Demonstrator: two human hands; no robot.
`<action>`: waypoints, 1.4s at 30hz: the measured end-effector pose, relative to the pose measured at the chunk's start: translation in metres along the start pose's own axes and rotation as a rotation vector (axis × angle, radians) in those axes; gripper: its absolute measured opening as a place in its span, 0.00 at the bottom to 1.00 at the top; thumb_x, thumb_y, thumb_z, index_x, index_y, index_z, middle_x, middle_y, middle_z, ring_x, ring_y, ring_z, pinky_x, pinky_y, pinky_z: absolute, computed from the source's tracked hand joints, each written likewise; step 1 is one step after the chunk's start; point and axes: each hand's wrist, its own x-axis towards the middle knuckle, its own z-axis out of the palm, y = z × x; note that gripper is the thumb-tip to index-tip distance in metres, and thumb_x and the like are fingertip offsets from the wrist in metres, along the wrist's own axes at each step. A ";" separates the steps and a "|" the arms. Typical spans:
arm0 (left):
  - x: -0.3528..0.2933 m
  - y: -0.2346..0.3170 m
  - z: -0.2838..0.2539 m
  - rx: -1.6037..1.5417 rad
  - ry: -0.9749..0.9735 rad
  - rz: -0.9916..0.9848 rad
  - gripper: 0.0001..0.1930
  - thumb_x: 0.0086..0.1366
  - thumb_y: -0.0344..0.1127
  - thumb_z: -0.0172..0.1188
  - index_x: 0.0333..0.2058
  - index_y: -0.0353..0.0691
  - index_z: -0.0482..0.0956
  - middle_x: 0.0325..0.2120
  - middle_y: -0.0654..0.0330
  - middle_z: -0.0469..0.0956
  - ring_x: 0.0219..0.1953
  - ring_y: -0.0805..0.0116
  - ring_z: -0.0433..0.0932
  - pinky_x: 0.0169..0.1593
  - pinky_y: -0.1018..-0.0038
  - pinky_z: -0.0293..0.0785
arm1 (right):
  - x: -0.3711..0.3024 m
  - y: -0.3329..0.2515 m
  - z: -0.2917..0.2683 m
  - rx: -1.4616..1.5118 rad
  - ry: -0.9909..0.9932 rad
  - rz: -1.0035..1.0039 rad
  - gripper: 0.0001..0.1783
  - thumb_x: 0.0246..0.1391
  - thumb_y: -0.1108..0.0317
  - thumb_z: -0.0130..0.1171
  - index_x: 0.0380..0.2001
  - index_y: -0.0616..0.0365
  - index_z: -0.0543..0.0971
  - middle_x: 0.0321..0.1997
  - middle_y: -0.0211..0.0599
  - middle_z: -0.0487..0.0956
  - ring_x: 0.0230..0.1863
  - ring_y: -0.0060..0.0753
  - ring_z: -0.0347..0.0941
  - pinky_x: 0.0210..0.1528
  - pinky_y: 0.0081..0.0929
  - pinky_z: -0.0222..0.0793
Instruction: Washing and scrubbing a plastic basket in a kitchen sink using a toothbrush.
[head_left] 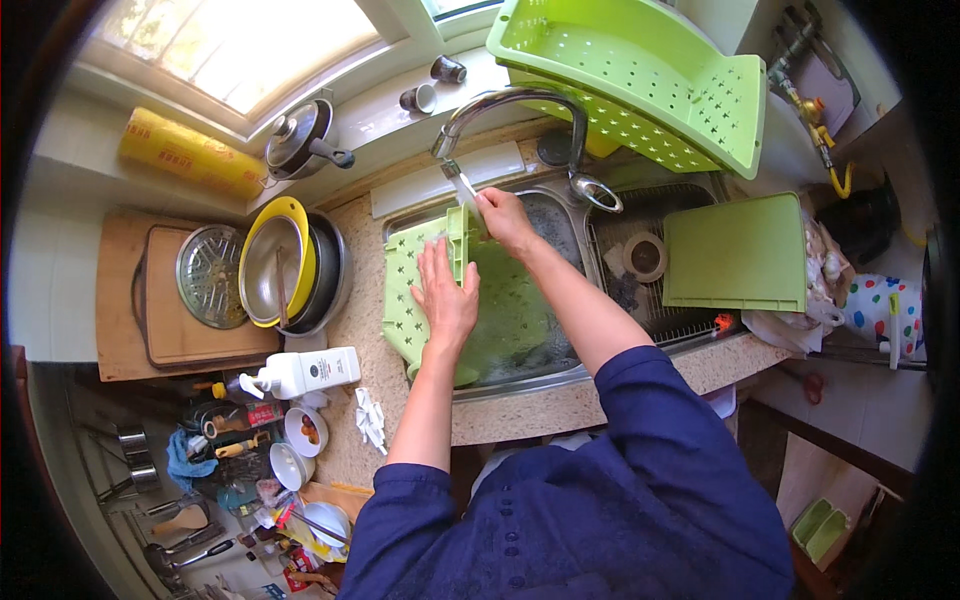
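A green perforated tray (405,290) lies tilted across the left rim of the steel sink (560,375). My left hand (445,295) lies flat on it with spread fingers. My right hand (503,218) grips the tray's raised far edge under the curved tap (520,100), where a thin stream of water falls. Both forearms reach in from below, in dark blue sleeves.
A second green perforated tray (640,75) leans behind the tap. A green board (738,252) covers the right drain rack. Left of the sink stand stacked pans with a yellow bowl (285,265), a wooden board (125,340), a white pump bottle (305,372) and small bowls.
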 end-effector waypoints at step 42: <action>-0.099 0.018 -0.048 -0.006 0.311 0.344 0.22 0.41 0.23 0.62 0.38 0.39 0.67 0.31 0.52 0.69 0.30 0.48 0.73 0.33 0.59 0.71 | -0.125 -0.028 -0.132 -0.457 -0.292 -0.155 0.12 0.51 0.75 0.60 0.40 0.53 0.85 0.36 0.49 0.83 0.38 0.41 0.81 0.43 0.29 0.73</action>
